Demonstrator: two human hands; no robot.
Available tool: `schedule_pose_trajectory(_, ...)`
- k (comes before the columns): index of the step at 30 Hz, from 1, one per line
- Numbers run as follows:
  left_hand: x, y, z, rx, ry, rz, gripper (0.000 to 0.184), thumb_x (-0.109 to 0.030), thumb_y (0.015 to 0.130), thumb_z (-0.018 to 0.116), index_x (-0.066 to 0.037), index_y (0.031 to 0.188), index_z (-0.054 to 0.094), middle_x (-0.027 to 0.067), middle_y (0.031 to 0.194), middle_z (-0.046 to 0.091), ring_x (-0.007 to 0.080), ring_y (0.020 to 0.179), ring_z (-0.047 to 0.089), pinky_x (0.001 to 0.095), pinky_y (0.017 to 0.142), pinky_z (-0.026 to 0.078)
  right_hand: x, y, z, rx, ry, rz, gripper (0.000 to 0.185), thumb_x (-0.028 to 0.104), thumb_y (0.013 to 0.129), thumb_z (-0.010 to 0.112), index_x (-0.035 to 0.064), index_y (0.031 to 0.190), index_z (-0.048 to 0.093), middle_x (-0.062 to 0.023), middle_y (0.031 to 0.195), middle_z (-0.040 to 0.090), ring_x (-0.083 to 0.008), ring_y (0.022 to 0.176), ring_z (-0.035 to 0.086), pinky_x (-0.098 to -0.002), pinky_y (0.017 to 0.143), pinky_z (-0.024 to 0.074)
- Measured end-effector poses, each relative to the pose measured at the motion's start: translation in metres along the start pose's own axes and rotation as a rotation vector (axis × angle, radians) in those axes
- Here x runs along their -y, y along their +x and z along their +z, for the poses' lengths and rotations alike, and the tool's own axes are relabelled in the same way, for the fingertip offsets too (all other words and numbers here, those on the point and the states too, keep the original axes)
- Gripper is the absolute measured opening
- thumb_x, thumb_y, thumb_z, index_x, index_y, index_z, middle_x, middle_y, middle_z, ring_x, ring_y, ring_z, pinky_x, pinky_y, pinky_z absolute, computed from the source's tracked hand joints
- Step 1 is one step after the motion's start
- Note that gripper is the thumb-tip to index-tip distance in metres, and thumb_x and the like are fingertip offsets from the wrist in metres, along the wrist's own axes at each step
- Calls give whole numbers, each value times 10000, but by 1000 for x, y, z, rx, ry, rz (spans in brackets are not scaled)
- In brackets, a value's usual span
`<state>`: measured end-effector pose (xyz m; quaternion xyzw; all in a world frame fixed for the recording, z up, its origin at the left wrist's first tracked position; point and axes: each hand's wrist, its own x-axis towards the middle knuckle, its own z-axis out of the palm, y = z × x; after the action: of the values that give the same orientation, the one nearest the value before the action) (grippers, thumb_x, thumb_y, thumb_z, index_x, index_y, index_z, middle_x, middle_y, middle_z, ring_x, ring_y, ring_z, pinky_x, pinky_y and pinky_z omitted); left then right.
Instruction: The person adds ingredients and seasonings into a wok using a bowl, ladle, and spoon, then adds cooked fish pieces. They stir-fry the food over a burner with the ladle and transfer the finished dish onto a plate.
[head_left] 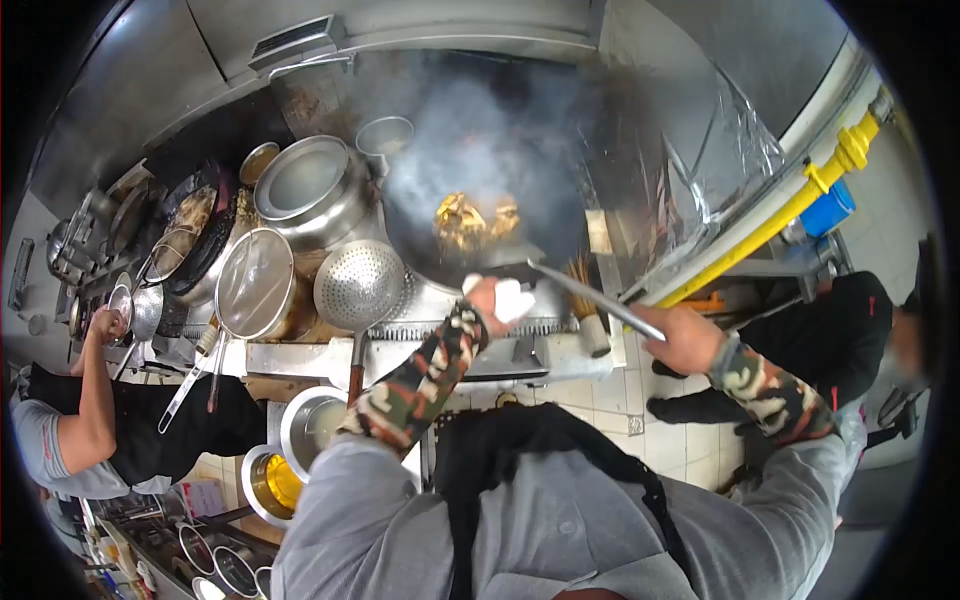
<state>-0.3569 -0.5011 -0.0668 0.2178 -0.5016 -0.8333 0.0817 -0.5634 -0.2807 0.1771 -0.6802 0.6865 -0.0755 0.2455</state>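
Thick smoke rises from a large dark wok (410,225), where browned food pieces (465,220) lie in the middle. My left hand (487,305) is closed on a folded white cloth (512,299) at the wok's near edge. To the right, my right hand (685,340) grips the end of a long metal utensil handle (600,298), which slopes down from the wok side toward my fist. The utensil's far end near the wok is hard to make out. Camouflage-patterned sleeves cover both my forearms.
A perforated ladle (360,285), a mesh strainer (255,283) and a metal pot (318,195) stand left of the wok. A yellow pipe (780,220) runs along the right. A brush (592,325) sits nearby. A co-worker's arm (90,385) is at left; another person (810,340) is at right.
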Motion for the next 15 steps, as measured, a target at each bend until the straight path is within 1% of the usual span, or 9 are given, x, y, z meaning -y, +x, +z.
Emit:
schedule_pose_trajectory(1,-43,-19,30,-341,-823,-367,286,-301,965,377,-110,997,588,77,856,653,284,811,664,452,675,554,-7,-2,-1,-1,-29,-23,452,133,793,572,76,1242,558,-217,1084,635,-393,976,613,-446,862,493)
schedule_pose_trajectory(4,-55,-25,33,-271,-877,-336,245,-291,951,417,-124,1003,589,105,919,661,304,861,659,479,718,554,-1,39,2,134,-95,35,430,134,807,561,55,1229,544,-198,1059,648,-386,977,616,-454,852,493)
schedule_pose_trajectory(5,-64,-25,34,-374,-850,-338,239,-287,943,432,-121,978,601,87,919,666,290,861,660,475,737,556,-7,65,16,98,-114,84,428,130,812,553,39,1229,531,-207,1032,650,-388,966,618,-456,850,493)
schedule_pose_trajectory(6,-36,-12,15,-299,-868,-296,207,-260,924,475,-112,921,620,86,927,672,252,863,664,449,712,549,-15,90,37,69,-137,128,426,126,817,545,22,1230,518,-216,1005,652,-390,954,620,-457,848,492)
schedule_pose_trajectory(7,0,-6,10,-297,-335,44,182,-225,916,487,-104,881,617,82,884,660,237,813,652,435,664,532,-17,107,55,3,-157,164,445,113,816,538,6,1246,505,-230,991,651,-397,946,620,-457,851,489)
schedule_pose_trajectory(10,135,36,1,-239,-753,93,195,-130,910,486,-48,1029,616,73,895,643,204,800,648,360,684,552,-20,113,59,-150,-153,182,484,101,811,530,-12,1279,482,-261,980,643,-406,942,620,-461,858,483)
schedule_pose_trajectory(12,114,-3,33,-193,-773,100,150,-141,859,546,-57,966,611,75,877,632,189,785,628,353,675,525,-22,102,53,-222,-123,175,504,100,807,529,-15,1294,474,-279,983,637,-409,946,620,-464,863,480)
schedule_pose_trajectory(13,96,-13,36,-81,-479,157,135,-146,834,576,-62,934,609,76,868,627,182,777,618,350,671,512,-21,92,46,-195,-118,163,525,105,804,529,-15,1310,462,-280,999,634,-408,957,618,-464,867,479)
schedule_pose_trajectory(15,49,-21,26,-51,897,482,126,-156,784,636,-71,870,604,79,850,617,167,762,598,343,662,486,-27,76,46,-164,-113,70,560,118,793,530,4,1335,447,-281,1031,628,-409,968,615,-461,873,479)
